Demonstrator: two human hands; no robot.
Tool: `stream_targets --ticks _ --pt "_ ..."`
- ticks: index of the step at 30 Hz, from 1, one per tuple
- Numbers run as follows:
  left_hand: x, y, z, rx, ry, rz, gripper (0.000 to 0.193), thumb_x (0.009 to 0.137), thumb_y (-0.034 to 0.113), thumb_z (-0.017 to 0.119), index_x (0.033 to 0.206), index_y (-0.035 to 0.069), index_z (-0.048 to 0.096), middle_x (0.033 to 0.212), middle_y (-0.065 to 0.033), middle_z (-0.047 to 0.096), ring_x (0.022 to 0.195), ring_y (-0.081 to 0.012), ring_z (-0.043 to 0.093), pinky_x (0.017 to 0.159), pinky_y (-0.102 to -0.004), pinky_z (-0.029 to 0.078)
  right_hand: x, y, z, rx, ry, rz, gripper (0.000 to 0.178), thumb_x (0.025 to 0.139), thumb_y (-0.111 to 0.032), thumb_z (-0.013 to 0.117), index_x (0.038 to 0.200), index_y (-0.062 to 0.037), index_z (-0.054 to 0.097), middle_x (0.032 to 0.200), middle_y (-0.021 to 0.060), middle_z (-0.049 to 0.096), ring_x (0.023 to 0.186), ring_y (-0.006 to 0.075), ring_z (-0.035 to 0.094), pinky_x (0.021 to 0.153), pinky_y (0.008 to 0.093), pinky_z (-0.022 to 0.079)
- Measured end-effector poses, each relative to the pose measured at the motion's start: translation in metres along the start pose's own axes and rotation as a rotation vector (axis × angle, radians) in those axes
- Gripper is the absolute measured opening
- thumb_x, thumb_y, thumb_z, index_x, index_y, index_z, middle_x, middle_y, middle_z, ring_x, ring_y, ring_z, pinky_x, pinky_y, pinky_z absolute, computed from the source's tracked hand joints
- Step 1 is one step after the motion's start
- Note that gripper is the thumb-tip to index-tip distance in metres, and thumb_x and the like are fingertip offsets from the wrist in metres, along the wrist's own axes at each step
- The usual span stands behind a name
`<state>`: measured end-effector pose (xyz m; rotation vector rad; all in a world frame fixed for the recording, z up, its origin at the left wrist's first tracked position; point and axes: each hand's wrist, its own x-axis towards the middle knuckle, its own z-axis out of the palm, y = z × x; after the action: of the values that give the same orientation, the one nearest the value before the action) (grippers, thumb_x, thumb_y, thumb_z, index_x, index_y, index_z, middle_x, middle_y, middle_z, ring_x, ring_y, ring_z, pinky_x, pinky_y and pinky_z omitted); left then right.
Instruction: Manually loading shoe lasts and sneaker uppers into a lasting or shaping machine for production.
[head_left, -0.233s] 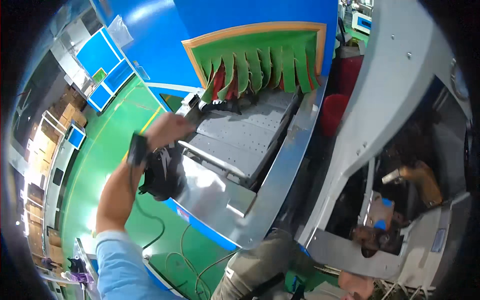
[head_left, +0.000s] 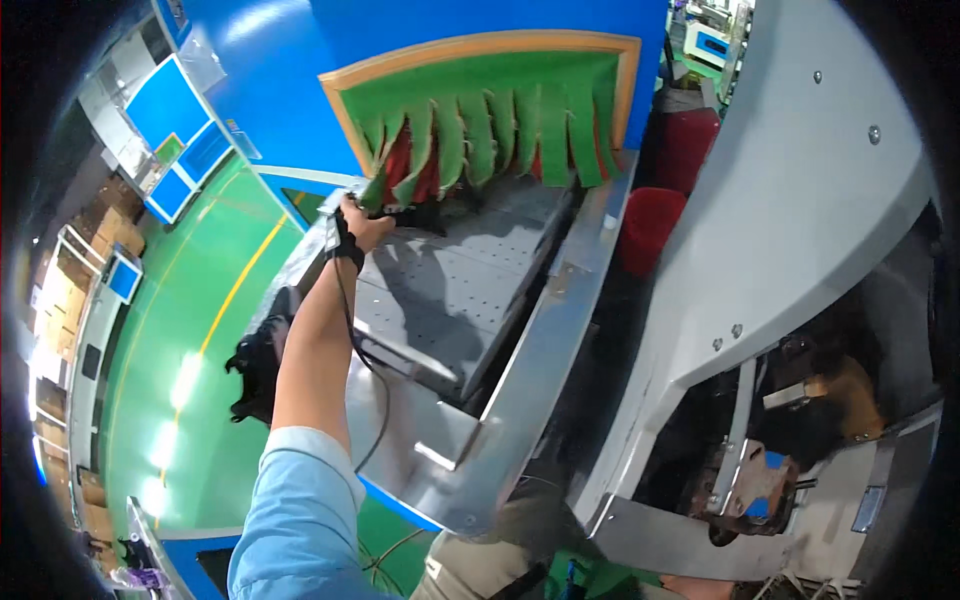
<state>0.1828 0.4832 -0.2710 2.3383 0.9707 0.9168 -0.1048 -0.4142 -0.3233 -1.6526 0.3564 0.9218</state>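
Observation:
My left hand (head_left: 368,229) reaches over the left edge of a machine's perforated grey conveyor bed (head_left: 472,262), close to its curtained opening. The thumb stands apart from the fingers, and nothing shows in the grasp. A black strap with a cable (head_left: 374,362) circles the wrist. Just right of the thumb lies a dark object, seemingly a shoe (head_left: 420,217), partly under the curtain of green strips (head_left: 480,140); whether I touch it cannot be made out. Only a sliver of skin, seemingly my right hand (head_left: 705,590), shows at the lower edge; its fingers are hidden.
A metal ledge (head_left: 540,370) borders the conveyor. A black object (head_left: 258,370) sits at its left side. To the right stands a grey machine frame (head_left: 720,250) with a clamp-like mechanism (head_left: 750,485). Red bins (head_left: 650,230) are behind. Green floor (head_left: 180,370) lies left.
My left hand has moved forward to the conveyor's far left edge, near the curtain and dark object. The whole view has shifted slightly. The skin at the lower edge now shows less.

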Motion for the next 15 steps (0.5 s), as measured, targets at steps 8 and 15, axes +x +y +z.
stream_targets --ticks 8,15 --pt "-0.074 0.084 -0.024 0.208 -0.583 -0.206 0.055 0.073 0.049 0.081 0.082 -0.005 0.07 0.077 -0.0142 0.069 0.066 -0.0257 0.067 0.062 -0.0369 0.054 -0.02 -0.06 0.042 -0.812 0.398 -0.777 0.028 0.101 -0.018 0.059 0.125 -0.0046 0.067 0.082 0.0102 0.065 0.072 0.025 0.061 0.074 0.0361 0.054" --pt "-0.245 0.154 -0.157 -1.183 -0.716 -0.808 0.047 0.088 0.04 0.063 0.116 0.002 0.065 0.093 -0.0127 0.072 0.066 -0.0228 0.068 0.053 -0.0329 0.053 -0.014 -0.172 0.142 -0.581 0.135 -0.906 0.042 0.099 -0.021 0.063 0.137 -0.0019 0.058 0.113 0.0142 0.071 0.079 0.027 0.069 0.066 0.0385 0.056"
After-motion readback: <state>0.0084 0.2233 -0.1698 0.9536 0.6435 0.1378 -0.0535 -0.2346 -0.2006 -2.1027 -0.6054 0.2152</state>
